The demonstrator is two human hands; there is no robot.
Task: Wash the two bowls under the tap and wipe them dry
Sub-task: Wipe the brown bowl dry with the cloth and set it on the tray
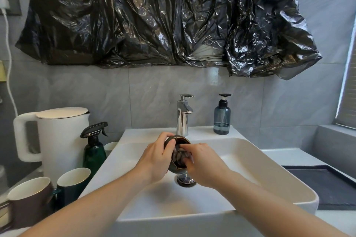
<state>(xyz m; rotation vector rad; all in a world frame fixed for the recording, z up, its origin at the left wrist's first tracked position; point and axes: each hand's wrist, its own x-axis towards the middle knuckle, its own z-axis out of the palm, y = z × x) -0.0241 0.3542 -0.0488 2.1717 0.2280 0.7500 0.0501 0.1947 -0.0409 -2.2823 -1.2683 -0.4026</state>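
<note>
A small dark bowl point(180, 139) with a gold rim is held tilted on its side above the white sink point(250, 161), just in front of the chrome tap point(183, 119). My left hand point(156, 158) grips the bowl from the left, thumb over its rim. A grey cloth point(179, 156) is bunched inside the bowl, and my right hand point(204, 161) presses it in with the fingers. No water is visibly running. A second bowl is not in view.
A blue soap dispenser point(222, 116) stands right of the tap. On the left counter are a white kettle point(55, 136), a green spray bottle point(94, 148) and two mugs point(30, 202). A dark mat point(327, 184) lies to the right. The chrome drain plug point(185, 179) sits below the bowl.
</note>
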